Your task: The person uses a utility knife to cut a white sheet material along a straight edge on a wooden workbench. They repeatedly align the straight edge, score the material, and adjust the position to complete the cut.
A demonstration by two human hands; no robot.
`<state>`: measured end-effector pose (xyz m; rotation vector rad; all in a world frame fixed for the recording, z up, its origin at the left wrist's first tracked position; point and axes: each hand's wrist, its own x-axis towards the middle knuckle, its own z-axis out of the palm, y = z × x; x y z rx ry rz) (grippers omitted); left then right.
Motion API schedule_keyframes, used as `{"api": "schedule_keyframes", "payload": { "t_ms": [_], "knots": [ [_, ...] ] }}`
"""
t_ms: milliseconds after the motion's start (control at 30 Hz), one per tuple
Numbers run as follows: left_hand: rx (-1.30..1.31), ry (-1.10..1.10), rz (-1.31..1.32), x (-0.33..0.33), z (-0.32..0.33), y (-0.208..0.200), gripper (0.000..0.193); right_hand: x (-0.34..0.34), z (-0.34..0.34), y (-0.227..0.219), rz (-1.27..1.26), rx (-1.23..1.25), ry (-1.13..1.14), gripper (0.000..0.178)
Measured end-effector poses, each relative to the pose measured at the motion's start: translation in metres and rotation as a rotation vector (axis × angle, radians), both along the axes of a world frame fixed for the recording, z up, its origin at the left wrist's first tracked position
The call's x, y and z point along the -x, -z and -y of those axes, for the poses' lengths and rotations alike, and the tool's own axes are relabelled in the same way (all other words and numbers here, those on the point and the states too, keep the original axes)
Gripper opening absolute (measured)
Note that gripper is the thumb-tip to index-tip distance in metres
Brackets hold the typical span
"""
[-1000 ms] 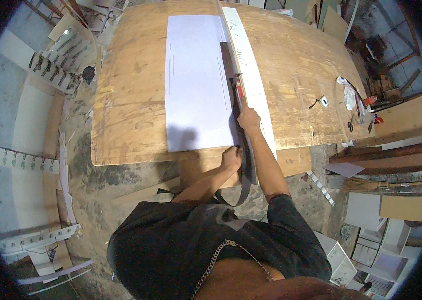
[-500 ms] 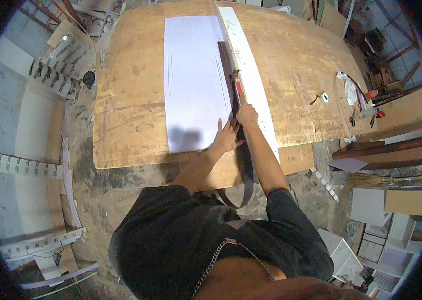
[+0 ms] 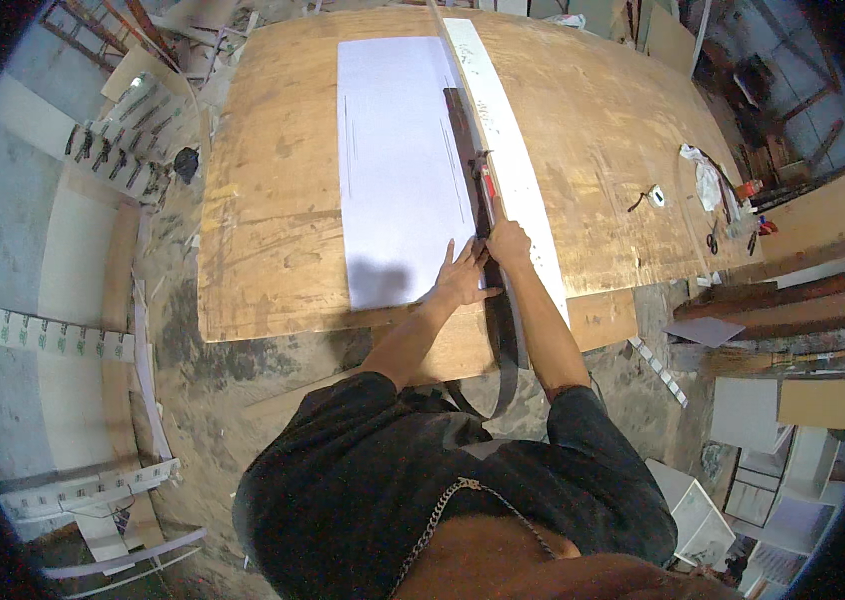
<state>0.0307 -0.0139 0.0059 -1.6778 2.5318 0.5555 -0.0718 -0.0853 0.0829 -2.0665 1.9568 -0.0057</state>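
A long white panel (image 3: 398, 170) with thin dark lines lies on the wooden worktable. Along its right edge runs a black flexible strip (image 3: 460, 130), whose near end hangs over the table's front and curls. My left hand (image 3: 463, 277) lies flat with fingers spread on the panel's near right corner and the strip. Beside it, my right hand (image 3: 510, 243) is closed round a slim red tool (image 3: 489, 185) with a dark end; its exact kind is unclear. The tool rests between the strip and a narrow white board (image 3: 498, 110) to the right.
The worktable (image 3: 273, 200) carries a tape measure (image 3: 656, 196), scissors (image 3: 712, 243) and a crumpled white bag (image 3: 708, 185) on the right. White cabinet pieces (image 3: 693, 515) stand at lower right. Boards lean along the left wall, and a patterned strip (image 3: 659, 372) lies on the floor.
The whole view has shifted slightly, so everything sits a little further right and lower. Both hands keep about the same places on the strip; the right index finger now stretches further along the red tool.
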Motion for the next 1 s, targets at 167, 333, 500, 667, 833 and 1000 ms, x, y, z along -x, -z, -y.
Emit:
{"api": "schedule_keyframes", "payload": {
  "t_ms": [167,333,500,667,833,1000],
  "knots": [
    [0.088,-0.016,0.038,-0.01,0.008,0.016,0.099,0.018,-0.032,-0.011,0.018,-0.026,-0.031,0.087],
    [0.086,-0.06,-0.029,-0.002,0.008,0.018,0.093,0.028,-0.053,-0.016,0.005,-0.011,-0.005,0.083],
    [0.195,-0.158,0.013,0.018,-0.004,0.029,0.088,0.03,-0.058,-0.003,0.159,0.013,0.074,0.073],
    [0.239,-0.16,-0.071,0.009,-0.002,0.044,0.088,0.065,-0.108,0.014,0.734,0.151,0.199,0.053],
    [0.297,-0.12,-0.049,0.004,-0.005,0.055,0.087,0.107,-0.13,0.03,1.103,0.184,0.654,0.03],
    [0.285,-0.045,-0.099,0.006,0.007,0.051,0.093,0.201,-0.033,0.076,1.474,0.334,0.896,0.029]
  ]
}}
